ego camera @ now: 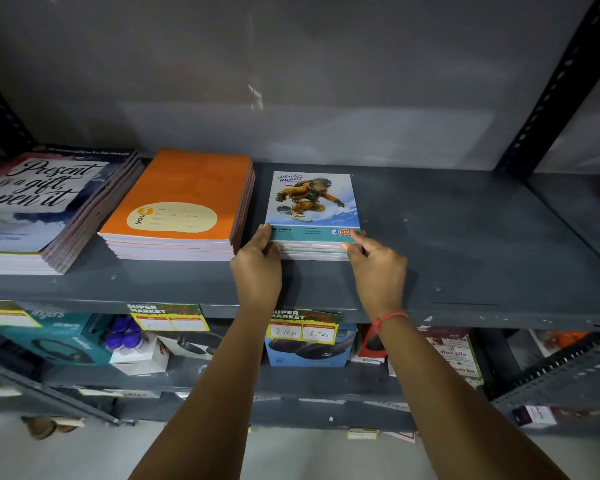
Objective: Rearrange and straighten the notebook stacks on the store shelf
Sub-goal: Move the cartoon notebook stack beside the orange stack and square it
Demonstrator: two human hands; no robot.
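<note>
Gripping the near corners of the snowboarder notebook stack point(311, 209): left hand point(257, 265) pinches the near-left corner, thumb on the top cover, fingers curled against the page edges; right hand point(378, 268) pinches the near-right corner the same way, a red thread at the wrist. Both hands closed on the stack, not spread.

Stack position: middle of the shelf point(465, 244), set back a little from its front edge, well short of the back edge. Its left side lies just beside the orange notebook stack point(179, 202); whether they touch cannot be told. Farther toward the left end sits the "Present is a gift" stack point(45, 202), its lower books fanned out to the right. The shelf's right part holds no notebooks.

Step in hand (judgement): squaring up the small stack. Its page edges look close to flush already, and the stack sits roughly parallel to the front edge.

Next move calls for (judgement): even pressure from both hands so the books shift together, not the top cover alone; then release. The fanned left-end stack looks the most in need of straightening.
</note>
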